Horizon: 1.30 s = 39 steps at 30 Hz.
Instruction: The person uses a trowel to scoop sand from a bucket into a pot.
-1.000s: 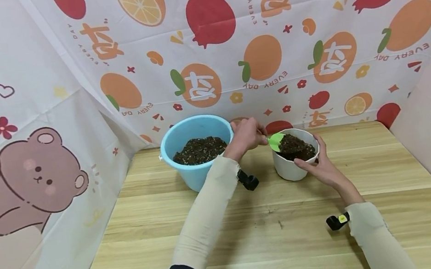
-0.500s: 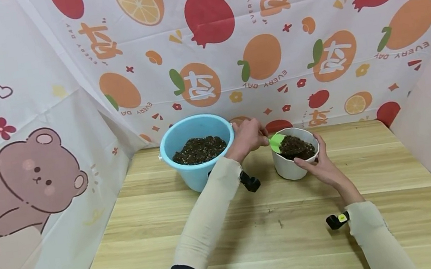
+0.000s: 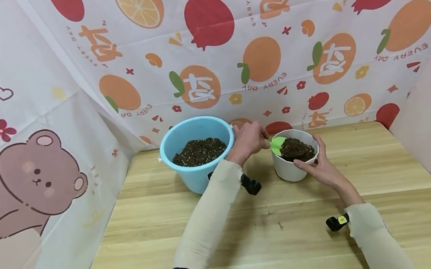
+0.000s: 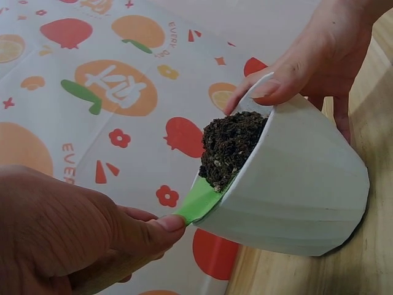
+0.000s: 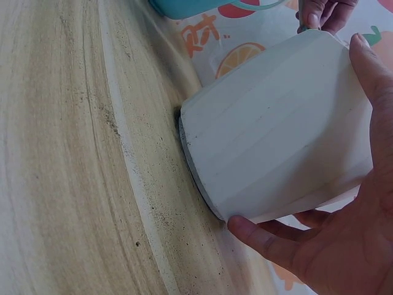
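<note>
**A:** What's nearest to you?

**B:** My own forearms in pale sleeves over the light wooden counter (image 3: pixel 281 236). A small black clip device sits by each wrist.

**A:** And your right hand?

**B:** My right hand (image 3: pixel 321 170) is wrapped round the near side of the white ribbed plastic plant pot (image 3: pixel 293 167), thumb on the rim, fingers curled against the wall. In the right wrist view the right hand (image 5: pixel 344 246) cups the pot (image 5: pixel 276 147), which stands on the counter (image 5: pixel 73 184).

**A:** What's in the pot?

**B:** Dark potting soil (image 3: pixel 296 148), heaped above the rim. The left wrist view shows the heap (image 4: pixel 230 147) against the pot wall (image 4: pixel 295 203).

**A:** Your left hand?

**B:** My left hand (image 3: pixel 247 139) is closed on the handle of a small green plastic scoop (image 3: pixel 277 144), its blade lying at the pot's left rim against the soil. Up close, my left hand (image 4: pixel 67 233) pinches the scoop (image 4: pixel 199 203) where it meets the rim.

**A:** Farther back?

**B:** A round light-blue plastic bucket (image 3: pixel 198 155) holding more dark soil, just left of my left hand, then the fruit-print cloth backdrop (image 3: pixel 268 43).
</note>
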Tool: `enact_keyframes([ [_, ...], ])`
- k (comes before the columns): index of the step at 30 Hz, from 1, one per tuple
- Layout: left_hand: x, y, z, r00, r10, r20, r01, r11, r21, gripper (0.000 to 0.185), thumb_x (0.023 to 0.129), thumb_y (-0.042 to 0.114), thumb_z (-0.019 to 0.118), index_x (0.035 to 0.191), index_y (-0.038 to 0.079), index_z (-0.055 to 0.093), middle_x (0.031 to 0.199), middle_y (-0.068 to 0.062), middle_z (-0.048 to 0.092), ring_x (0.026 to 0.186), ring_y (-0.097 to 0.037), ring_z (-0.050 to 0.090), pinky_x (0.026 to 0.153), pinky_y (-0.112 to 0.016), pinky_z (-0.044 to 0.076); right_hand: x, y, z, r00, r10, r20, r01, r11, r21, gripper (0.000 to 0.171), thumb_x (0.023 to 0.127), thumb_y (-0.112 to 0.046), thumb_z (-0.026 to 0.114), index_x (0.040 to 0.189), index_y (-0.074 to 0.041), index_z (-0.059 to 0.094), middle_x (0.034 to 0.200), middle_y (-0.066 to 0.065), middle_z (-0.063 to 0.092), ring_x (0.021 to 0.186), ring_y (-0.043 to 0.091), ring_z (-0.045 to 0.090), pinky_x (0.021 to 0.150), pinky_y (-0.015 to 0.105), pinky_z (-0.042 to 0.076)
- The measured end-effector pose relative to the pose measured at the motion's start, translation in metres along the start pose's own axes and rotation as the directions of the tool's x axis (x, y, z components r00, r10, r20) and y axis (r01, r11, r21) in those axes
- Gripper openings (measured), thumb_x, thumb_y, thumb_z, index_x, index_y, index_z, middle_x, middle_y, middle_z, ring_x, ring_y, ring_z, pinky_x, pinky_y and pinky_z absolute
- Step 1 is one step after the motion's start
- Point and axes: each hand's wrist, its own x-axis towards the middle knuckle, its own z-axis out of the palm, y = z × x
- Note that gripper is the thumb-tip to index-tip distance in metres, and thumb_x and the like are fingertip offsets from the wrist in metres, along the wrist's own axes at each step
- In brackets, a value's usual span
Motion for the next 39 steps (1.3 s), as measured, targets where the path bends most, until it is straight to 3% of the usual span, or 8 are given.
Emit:
enact_keyframes([
  [18,-0.002,0.006,0.002,1.0,0.003,-0.031,-0.002,0.999,0.042,0.013,0.085,0.02,0.082,0.098,0.018,0.082,0.1,0.006,0.08,0.106,-0.017,0.066,0.117,-0.065,0.018,-0.003,-0.004,0.003,1.0,-0.021,-0.013,0.021,1.0,-0.009,0.106,0.096,-0.039,0.066,0.158,-0.036,-0.02,0.169,0.016,0.0,0.157,0.041,0.008,0.121,0.067,0.02],
  [39,-0.002,0.013,0.011,0.999,0.019,-0.045,-0.014,0.994,0.11,0.008,0.089,0.017,0.075,0.091,0.02,0.082,0.094,0.006,0.079,0.109,-0.022,0.065,0.118,-0.072,0.017,-0.004,-0.003,0.002,1.0,-0.028,-0.009,0.028,1.0,0.002,0.105,0.097,-0.035,0.066,0.157,-0.037,-0.02,0.169,0.016,0.001,0.156,0.041,0.009,0.12,0.067,0.021],
])
